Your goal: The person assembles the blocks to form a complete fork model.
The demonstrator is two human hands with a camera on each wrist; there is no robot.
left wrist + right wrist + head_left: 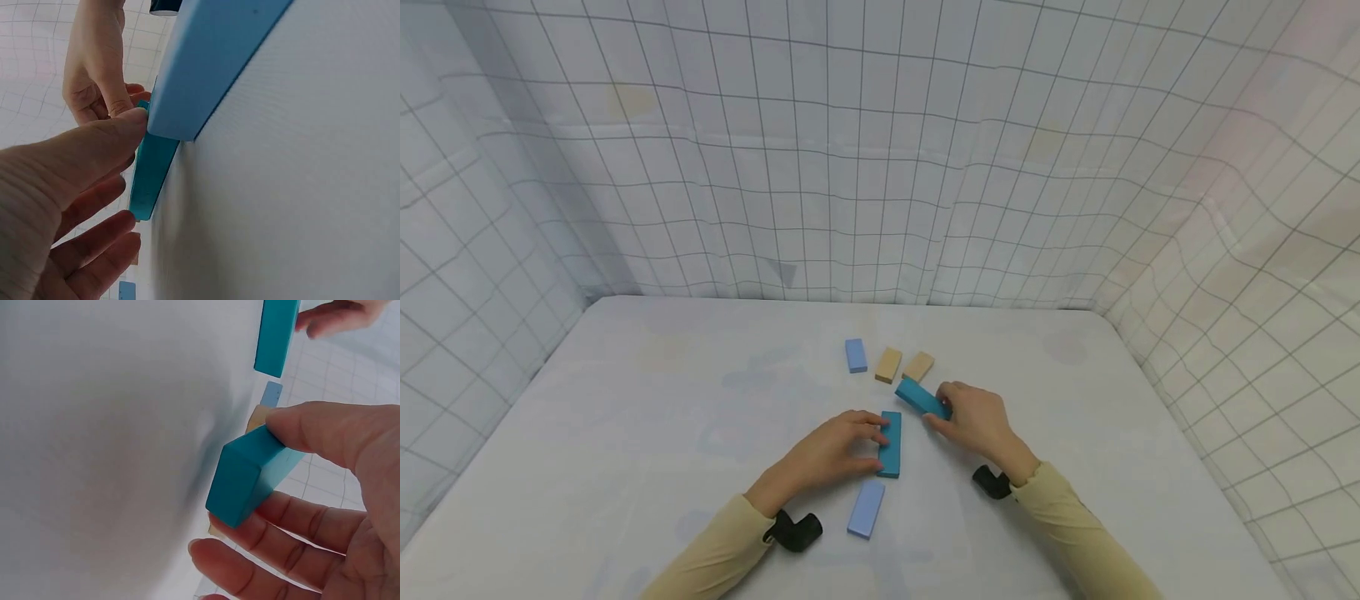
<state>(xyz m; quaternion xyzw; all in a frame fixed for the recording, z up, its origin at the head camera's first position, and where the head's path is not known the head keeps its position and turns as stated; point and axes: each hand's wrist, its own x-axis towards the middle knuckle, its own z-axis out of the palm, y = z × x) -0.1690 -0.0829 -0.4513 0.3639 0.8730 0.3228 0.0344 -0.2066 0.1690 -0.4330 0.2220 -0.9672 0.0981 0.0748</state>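
At the left of the bench [625, 417], the left hand [827, 450] reaches in with its fingers loosely apart, clamped on nothing; whether the fingertips touch or merely hover at the lower teal block [890, 450] I cannot tell. Farther back sits a small blue block [856, 356], and nearer the person lies a longer blue block [867, 509]. The lower teal block rests on the bench just right of the left fingertips, its length running away from the person. Beyond it lie a yellow block [888, 365] and, just to its right, a tan block [918, 367]. Rightmost, the right hand [976, 419] pinches the upper teal block [919, 397] between thumb and fingers, near one end, clear of the bench and slanted.

Both teal pieces look stiff, light and not easily broken; their smooth faces may be a little slippery. A grip across the narrow width, thumb against fingers at mid-length, should balance better than one at the end.
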